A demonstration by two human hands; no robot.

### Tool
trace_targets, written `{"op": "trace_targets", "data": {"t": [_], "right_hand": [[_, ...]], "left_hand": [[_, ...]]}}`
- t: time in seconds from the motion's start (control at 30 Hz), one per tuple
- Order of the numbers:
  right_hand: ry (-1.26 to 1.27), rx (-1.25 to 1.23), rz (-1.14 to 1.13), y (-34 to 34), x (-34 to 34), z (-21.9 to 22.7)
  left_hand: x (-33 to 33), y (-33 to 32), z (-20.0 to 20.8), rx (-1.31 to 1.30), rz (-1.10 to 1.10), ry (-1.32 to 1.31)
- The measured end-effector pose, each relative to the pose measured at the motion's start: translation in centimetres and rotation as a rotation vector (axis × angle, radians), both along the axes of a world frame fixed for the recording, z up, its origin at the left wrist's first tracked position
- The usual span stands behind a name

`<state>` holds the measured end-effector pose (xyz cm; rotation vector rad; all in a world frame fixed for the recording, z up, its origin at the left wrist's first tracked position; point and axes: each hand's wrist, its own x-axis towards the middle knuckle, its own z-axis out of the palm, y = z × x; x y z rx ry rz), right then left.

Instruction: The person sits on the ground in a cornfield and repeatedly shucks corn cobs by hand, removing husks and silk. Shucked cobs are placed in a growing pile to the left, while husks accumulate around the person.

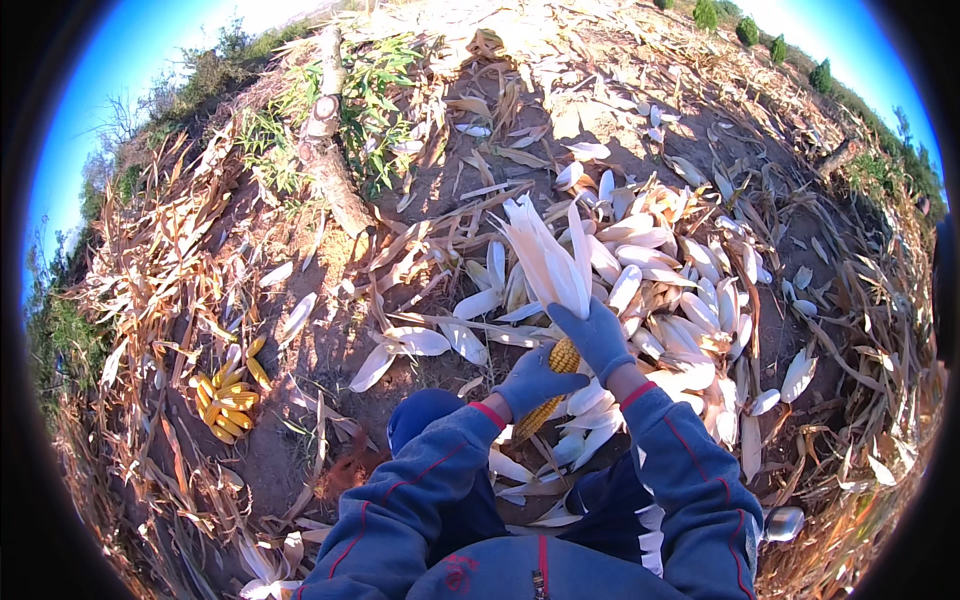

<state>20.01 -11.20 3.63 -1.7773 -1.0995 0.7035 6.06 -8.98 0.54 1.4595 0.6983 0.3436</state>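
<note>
A yellow ear of corn (564, 357) is held in front of me, tilted, with its pale husk (548, 258) peeled back and flaring away at the far end. My left hand (540, 382), in a blue-grey glove, is wrapped around the middle of the bare cob, and kernels show on both sides of it. Closed around the base of the husk is my right hand (597, 340), gloved the same way. Beneath and beyond both hands spreads a heap of pale husks and unpeeled ears (690, 310).
A small pile of bare yellow ears (228, 405) lies on the soil to the left. A cut tree trunk (330, 160) with green leafy shoots stands farther off. Dry stalks and leaves (180, 260) ring the area. My bent knee (420, 415) is left of my hands.
</note>
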Motion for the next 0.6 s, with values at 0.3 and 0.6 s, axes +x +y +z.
{"op": "trace_targets", "data": {"t": [0.3,0.6], "right_hand": [[-0.016,-0.040,0.028,-0.4,-0.2,-1.1],[0.465,-0.022,0.042,-2.9,-1.3,1.0]], "left_hand": [[-1.1,-0.6,-1.2,0.435,-0.003,0.133],[-2.0,-0.3,0.3,1.113,0.035,0.014]]}}
